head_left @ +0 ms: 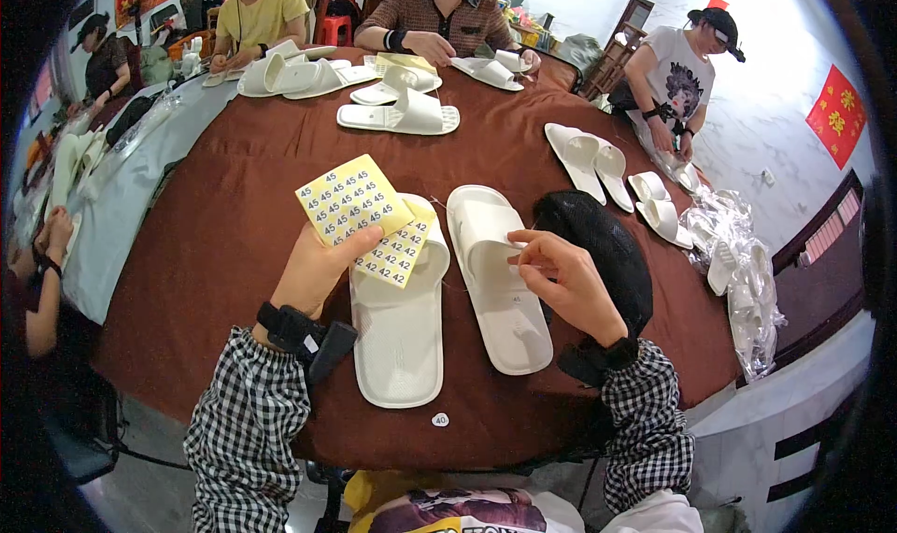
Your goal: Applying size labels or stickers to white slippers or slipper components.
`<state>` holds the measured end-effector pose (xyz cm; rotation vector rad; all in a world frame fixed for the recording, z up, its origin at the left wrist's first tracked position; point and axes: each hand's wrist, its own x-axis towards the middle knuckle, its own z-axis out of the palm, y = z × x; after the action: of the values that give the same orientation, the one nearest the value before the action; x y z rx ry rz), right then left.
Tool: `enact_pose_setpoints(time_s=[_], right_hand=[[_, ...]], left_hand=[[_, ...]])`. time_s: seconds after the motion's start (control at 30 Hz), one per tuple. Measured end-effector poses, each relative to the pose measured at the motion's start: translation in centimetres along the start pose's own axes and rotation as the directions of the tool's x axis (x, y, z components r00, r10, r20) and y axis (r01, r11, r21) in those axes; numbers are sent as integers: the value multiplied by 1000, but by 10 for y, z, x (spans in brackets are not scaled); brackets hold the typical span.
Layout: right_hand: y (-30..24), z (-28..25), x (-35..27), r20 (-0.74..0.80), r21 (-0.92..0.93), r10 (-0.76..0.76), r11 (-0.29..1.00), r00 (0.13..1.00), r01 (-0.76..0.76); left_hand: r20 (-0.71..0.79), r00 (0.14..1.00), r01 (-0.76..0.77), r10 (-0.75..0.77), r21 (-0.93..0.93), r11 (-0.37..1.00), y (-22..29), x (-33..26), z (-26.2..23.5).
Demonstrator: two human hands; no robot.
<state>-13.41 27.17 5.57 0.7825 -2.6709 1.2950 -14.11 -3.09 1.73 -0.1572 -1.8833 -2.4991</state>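
My left hand (318, 267) is closed on two sheets of number stickers, the thumb pressing from above. The upper yellow sheet (348, 197) overlaps a second sticker sheet (397, 253). Both cover part of a white slipper (397, 355) on the brown cloth, sole side near me. Beside it lies a second white slipper (509, 323), tilted slightly left at its far end. My right hand (565, 281) is over that slipper's strap, fingers half bent, index finger and thumb apart at the strap's edge. Nothing plainly shows between them.
A round loose sticker (440, 421) lies near the table's front edge. A black mesh item (598, 257) sits right of my slippers. More white slippers (402, 114) lie at the far side and right, with plastic-wrapped ones (747, 290) at the right edge. Several people work around the table.
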Motion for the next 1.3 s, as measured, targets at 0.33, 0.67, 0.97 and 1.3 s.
enact_pose_setpoints(time_s=[0.33,0.67,0.97,1.3], right_hand=[[-57,3,2,-135,-416,-665,711,734,567],[-49,36,1,23,-524,-750,554,661,646],[-46,39,4,108,-553,-761,489,640,675],[-42,39,2,150,-555,-753,472,641,685]], left_hand=[[281,957,63,-69,30,998,24,-30,26],[365,906,231,-212,-9,973,2,-33,35],[369,913,186,-177,11,983,1,-33,35],[343,923,186,-177,7,983,-3,-35,38]])
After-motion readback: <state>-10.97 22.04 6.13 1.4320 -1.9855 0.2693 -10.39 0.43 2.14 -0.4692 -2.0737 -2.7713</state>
